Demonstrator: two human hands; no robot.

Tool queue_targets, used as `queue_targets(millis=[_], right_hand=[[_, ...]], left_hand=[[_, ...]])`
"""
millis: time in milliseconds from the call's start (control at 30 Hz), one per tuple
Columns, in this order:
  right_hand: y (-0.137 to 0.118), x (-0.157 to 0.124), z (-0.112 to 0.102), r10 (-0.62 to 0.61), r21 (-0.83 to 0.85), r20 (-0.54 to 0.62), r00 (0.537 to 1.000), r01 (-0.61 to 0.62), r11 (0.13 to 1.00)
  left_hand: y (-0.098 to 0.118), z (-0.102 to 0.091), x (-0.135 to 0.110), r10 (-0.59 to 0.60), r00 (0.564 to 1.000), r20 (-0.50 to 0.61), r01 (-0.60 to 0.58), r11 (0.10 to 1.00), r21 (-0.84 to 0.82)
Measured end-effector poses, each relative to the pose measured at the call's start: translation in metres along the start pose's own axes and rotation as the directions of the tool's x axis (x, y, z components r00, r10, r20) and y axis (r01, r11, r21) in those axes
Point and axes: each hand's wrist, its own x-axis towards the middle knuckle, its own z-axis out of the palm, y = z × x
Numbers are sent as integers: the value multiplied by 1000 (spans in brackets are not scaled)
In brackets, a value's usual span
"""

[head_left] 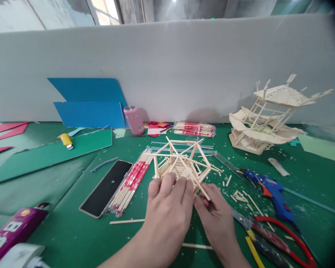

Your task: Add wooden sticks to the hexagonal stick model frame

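Observation:
A small frame of thin wooden sticks (181,160) stands on the green mat in front of me. My left hand (167,208) lies over its near edge, fingers curled down on the frame. My right hand (214,212) pinches one slanted stick (202,190) at the frame's near right corner. Loose stick offcuts lie around the frame.
A finished stick pagoda (265,119) stands at the back right. A blue glue gun (273,191) and red-handled cutters (284,234) lie to the right. Wrapped stick bundles (131,182) and a black phone (106,188) lie to the left; a pink cup (134,120) stands by the white wall.

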Motion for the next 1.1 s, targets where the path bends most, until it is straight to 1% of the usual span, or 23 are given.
queue_targets(millis=[100,167,200,267,333,400,500,567,633,900,1100], right_hand=[[3,-14,-2,172,45,-83,982,-169,985],[3,-24,-2,246,120,-92,965,-234,965],[2,-29,0,255,156,-67,965,-243,958],[-4,-34,6,251,228,33,967,-252,941],[-15,-33,16,277,322,142,951,-308,895],[-25,-27,28,320,424,207,925,-380,822],[-35,-18,44,381,587,247,891,-450,673],[-36,-14,53,413,668,252,875,-466,581],[-36,-11,58,429,706,245,870,-463,536],[-41,-8,63,426,776,216,879,-419,471],[-42,-7,64,452,779,207,868,-426,461]], left_hand=[[-7,-12,-10,-39,996,-77,39,999,4],[-15,-19,-19,-95,990,-107,95,995,-11],[-19,-21,-24,-119,988,-101,118,993,-20],[-27,-21,-34,-150,986,-80,147,989,-34],[-31,-18,-41,-177,982,-67,175,984,-46],[-33,-12,-45,-195,978,-79,190,980,-65],[-33,-6,-46,-201,972,-121,190,977,-96],[-32,-4,-44,-197,969,-147,181,977,-117],[-31,-4,-43,-195,967,-165,174,975,-135],[-35,-2,-44,-176,964,-198,141,973,-182],[-36,-1,-45,-162,966,-202,124,975,-186]])
